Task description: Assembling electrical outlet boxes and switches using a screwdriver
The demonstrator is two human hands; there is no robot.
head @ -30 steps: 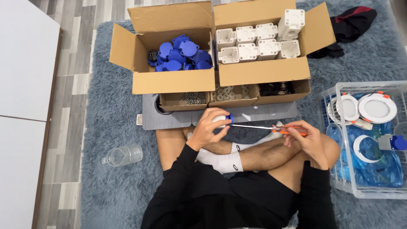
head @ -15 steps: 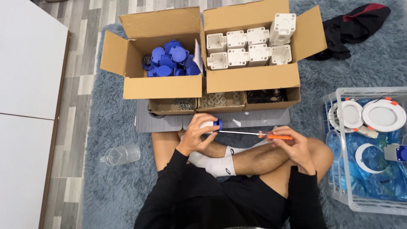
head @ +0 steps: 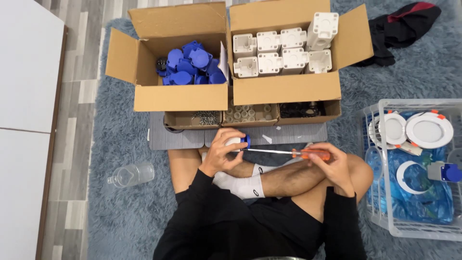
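- Left hand [head: 222, 153] was clamped around a white-and-blue socket part [head: 239, 141].
- Right hand [head: 328, 163] was closed on an orange-handled screwdriver [head: 288, 152], tip at the part.
- Two open cardboard boxes ahead: left box [head: 180, 98] held blue caps, right box [head: 288, 89] white housings.

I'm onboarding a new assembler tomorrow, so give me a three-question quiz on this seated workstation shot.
1. True or false: the right hand grips an orange-handled screwdriver.
2. Which box holds the blue caps? A) the left cardboard box B) the right cardboard box C) the wire basket
3. Fill in: the left hand holds a white part with a ____ end.

Key: 1 true; 2 A; 3 blue. The screwdriver tip meets the part in the left hand, above the crossed legs. The right box holds white housings.
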